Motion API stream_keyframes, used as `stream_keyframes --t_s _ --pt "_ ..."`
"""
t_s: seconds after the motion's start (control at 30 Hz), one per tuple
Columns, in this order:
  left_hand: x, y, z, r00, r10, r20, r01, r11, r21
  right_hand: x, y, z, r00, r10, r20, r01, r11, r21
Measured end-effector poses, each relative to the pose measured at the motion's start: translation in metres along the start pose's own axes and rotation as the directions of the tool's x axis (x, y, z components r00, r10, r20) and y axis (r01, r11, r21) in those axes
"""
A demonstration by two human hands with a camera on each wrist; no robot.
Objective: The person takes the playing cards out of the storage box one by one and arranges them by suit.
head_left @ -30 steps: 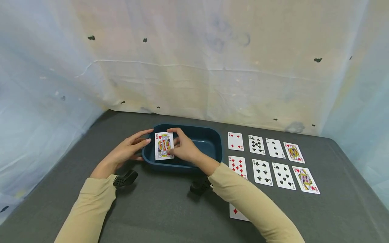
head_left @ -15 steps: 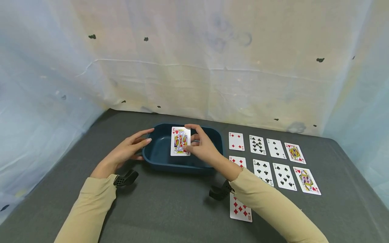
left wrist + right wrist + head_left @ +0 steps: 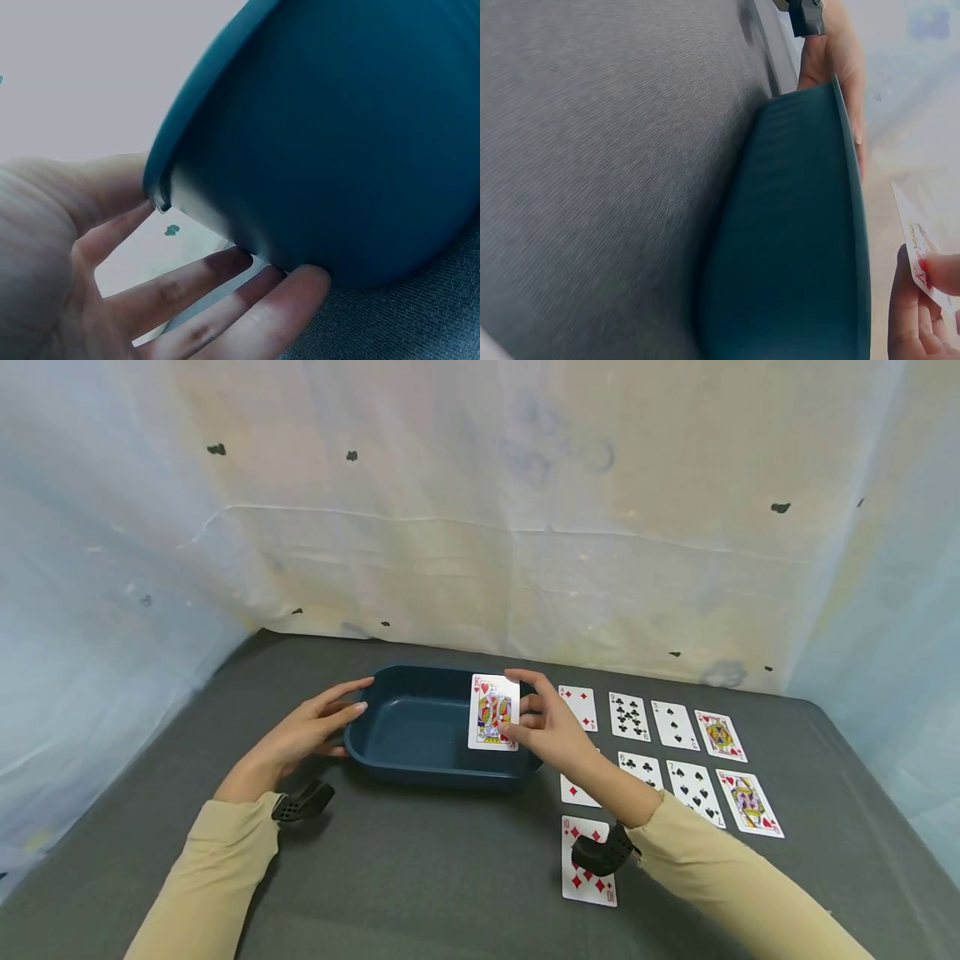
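A dark blue tray (image 3: pixel 405 760) sits on the grey table. My right hand (image 3: pixel 543 727) pinches a king of hearts card (image 3: pixel 493 712) and holds it upright over the tray's right end. The same card (image 3: pixel 919 247) shows at the edge of the right wrist view, beside the tray's wall (image 3: pixel 795 247). My left hand (image 3: pixel 315 731) rests with straight fingers against the tray's left rim. In the left wrist view its fingers (image 3: pixel 225 300) touch the tray's outer wall (image 3: pixel 337 150).
Two rows of face-up cards (image 3: pixel 675 727) lie to the right of the tray. A ten of diamonds (image 3: pixel 588 860) lies nearer me, partly under my right wrist. A wrinkled pale cloth (image 3: pixel 480 510) hangs behind the table.
My right hand has carried the king of hearts from the tray's left end to its right end. The left hand has stayed at the tray's left rim.
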State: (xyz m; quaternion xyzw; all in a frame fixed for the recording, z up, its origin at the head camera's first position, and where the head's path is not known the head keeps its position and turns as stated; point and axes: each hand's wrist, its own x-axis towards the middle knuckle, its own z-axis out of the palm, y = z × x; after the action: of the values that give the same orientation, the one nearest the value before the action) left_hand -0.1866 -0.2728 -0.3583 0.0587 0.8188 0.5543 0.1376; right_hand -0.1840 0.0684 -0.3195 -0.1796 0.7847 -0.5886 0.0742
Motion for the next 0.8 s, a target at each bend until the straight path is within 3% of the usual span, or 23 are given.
stream_keyframes --t_s 0.53,0.8 --pt "-0.001 0.001 0.001 1.0 0.001 0.001 -0.001 1.0 -0.006 -0.032 0.016 -0.035 0.998 0.037 -0.047 -0.043 0.993 -0.114" --pt "0.0 0.001 0.001 1.0 0.002 0.004 -0.002 1.0 0.0 -0.048 0.024 -0.05 0.996 0.052 -0.07 -0.06 0.991 -0.119"
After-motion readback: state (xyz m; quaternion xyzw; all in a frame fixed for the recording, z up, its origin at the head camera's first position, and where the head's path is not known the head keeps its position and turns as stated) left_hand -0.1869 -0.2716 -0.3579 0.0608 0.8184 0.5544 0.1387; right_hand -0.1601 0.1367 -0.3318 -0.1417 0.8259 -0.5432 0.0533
